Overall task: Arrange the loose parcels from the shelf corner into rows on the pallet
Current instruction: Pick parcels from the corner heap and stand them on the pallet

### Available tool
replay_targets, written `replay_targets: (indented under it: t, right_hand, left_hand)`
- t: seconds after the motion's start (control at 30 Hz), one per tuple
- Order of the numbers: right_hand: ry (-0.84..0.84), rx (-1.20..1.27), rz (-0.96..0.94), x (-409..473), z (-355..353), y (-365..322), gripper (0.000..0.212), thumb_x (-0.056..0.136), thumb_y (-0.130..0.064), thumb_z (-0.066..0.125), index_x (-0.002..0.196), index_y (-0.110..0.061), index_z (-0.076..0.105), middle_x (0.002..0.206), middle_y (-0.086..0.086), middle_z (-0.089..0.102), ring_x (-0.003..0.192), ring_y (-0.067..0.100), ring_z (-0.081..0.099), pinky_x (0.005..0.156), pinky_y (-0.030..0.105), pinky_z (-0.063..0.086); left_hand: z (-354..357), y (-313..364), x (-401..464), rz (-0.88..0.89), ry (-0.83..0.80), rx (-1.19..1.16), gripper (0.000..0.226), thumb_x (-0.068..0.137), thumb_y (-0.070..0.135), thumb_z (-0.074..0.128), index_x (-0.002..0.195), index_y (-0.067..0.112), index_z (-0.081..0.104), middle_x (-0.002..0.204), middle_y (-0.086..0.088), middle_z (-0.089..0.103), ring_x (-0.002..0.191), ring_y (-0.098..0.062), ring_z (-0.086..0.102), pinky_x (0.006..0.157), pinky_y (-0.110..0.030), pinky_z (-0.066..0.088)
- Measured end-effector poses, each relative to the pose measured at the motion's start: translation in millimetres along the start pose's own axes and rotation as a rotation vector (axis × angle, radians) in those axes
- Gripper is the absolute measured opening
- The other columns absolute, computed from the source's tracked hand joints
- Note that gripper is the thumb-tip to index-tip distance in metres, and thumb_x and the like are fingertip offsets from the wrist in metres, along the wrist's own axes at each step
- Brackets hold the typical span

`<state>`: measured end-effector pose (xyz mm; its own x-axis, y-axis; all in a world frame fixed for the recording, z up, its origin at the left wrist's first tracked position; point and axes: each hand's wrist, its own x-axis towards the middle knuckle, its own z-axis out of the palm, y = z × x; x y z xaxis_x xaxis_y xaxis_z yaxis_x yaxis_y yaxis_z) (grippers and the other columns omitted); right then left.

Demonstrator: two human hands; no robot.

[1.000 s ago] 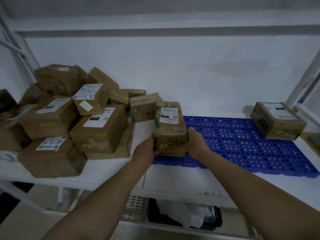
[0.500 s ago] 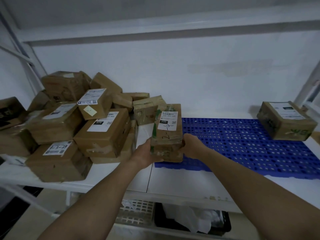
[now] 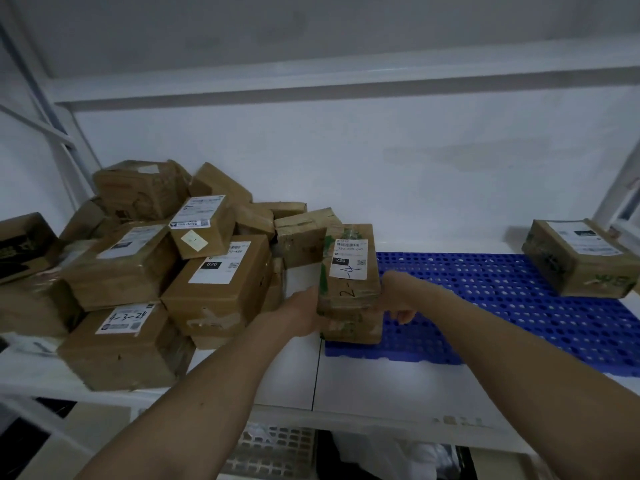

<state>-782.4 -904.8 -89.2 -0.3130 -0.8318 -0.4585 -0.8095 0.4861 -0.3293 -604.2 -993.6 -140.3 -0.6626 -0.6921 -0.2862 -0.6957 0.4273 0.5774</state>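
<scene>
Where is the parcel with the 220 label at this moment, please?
In the head view, the 220 parcel sits centre frame, held between the left hand and right hand over the blue pallet's near-left corner.

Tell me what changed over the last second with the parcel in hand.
The held parcel has barely moved: both hands keep it over the left end of the blue pallet. The left hand stays on its left side, the right hand on its right. Nothing was released. The parcel pile and the far parcel on the pallet stayed put.

One blue pallet (image 3: 519,306), two hands, and roughly fourteen cardboard parcels (image 3: 214,285), the heap hiding some.
</scene>
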Motion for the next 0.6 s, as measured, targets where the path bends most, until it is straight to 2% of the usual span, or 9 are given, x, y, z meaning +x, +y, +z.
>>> replay_targets:
  t: [0.07, 0.17, 0.27, 0.37, 0.43, 0.5, 0.6]
  right_hand:
    - [-0.003, -0.085, -0.023, -2, -20, -10, 0.040, 0.076, -0.028, 0.078, 0.097, -0.021, 0.044, 0.073, 0.006, 0.063, 0.051, 0.013, 0.063, 0.047, 0.024, 0.055]
    - [0.063, -0.166, -0.080, -3, -41, -32, 0.054, 0.070, -0.022, 0.082, 0.108, -0.014, 0.044, 0.077, 0.007, 0.063, 0.051, 0.013, 0.060, 0.052, 0.027, 0.058]
    - [0.164, -0.137, -0.195, 0, -48, -65, 0.039, 0.074, -0.016, 0.078, 0.096, -0.016, 0.046, 0.076, 0.002, 0.060, 0.050, 0.009, 0.055, 0.042, 0.017, 0.048]
    - [0.219, -0.121, -0.268, 2, -43, -102, 0.022, 0.079, -0.013, 0.073, 0.083, -0.011, 0.051, 0.073, 0.001, 0.056, 0.052, 0.008, 0.053, 0.039, 0.012, 0.041]
    - [0.242, -0.180, -0.324, 5, -35, -126, 0.019, 0.084, -0.018, 0.068, 0.076, -0.011, 0.052, 0.073, 0.000, 0.054, 0.057, 0.008, 0.050, 0.047, 0.014, 0.041]
    - [0.270, -0.202, -0.385, 7, -26, -151, 0.022, 0.086, -0.021, 0.065, 0.069, -0.012, 0.056, 0.072, 0.001, 0.053, 0.061, 0.010, 0.048, 0.055, 0.017, 0.041]
    - [0.277, -0.171, -0.440, 8, -17, -188, 0.015, 0.088, -0.020, 0.063, 0.082, -0.006, 0.065, 0.077, 0.005, 0.059, 0.070, 0.016, 0.056, 0.069, 0.024, 0.049]
  left_hand:
    - [-19, 5, -4, 0.000, 0.019, 0.073, 0.060, 0.083, 0.030, 0.073, 0.136, 0.026, 0.044, 0.123, 0.001, 0.059, 0.094, -0.010, 0.056, 0.068, -0.018, 0.047]
    - [-53, 15, -15, 0.044, 0.089, 0.159, 0.062, 0.086, 0.027, 0.069, 0.141, 0.020, 0.040, 0.124, -0.003, 0.059, 0.098, -0.015, 0.059, 0.072, -0.022, 0.049]
    - [-85, 15, -29, 0.075, 0.178, 0.230, 0.063, 0.088, 0.026, 0.067, 0.144, 0.018, 0.038, 0.127, -0.003, 0.058, 0.109, -0.017, 0.056, 0.083, -0.023, 0.044]
    - [-113, 8, -45, 0.094, 0.285, 0.268, 0.044, 0.089, 0.029, 0.065, 0.130, 0.020, 0.052, 0.114, -0.001, 0.062, 0.102, -0.018, 0.059, 0.083, -0.028, 0.048]
    - [-130, -3, -56, 0.098, 0.367, 0.265, 0.025, 0.088, 0.030, 0.064, 0.111, 0.021, 0.062, 0.104, 0.001, 0.065, 0.094, -0.019, 0.062, 0.077, -0.031, 0.051]
    - [-146, -18, -68, 0.077, 0.443, 0.219, 0.024, 0.088, 0.028, 0.064, 0.112, 0.022, 0.063, 0.108, 0.003, 0.065, 0.098, -0.019, 0.061, 0.079, -0.032, 0.050]
    - [-170, -45, -87, 0.002, 0.569, 0.251, 0.025, 0.088, 0.030, 0.063, 0.113, 0.026, 0.064, 0.112, 0.003, 0.063, 0.103, -0.019, 0.059, 0.077, -0.030, 0.047]
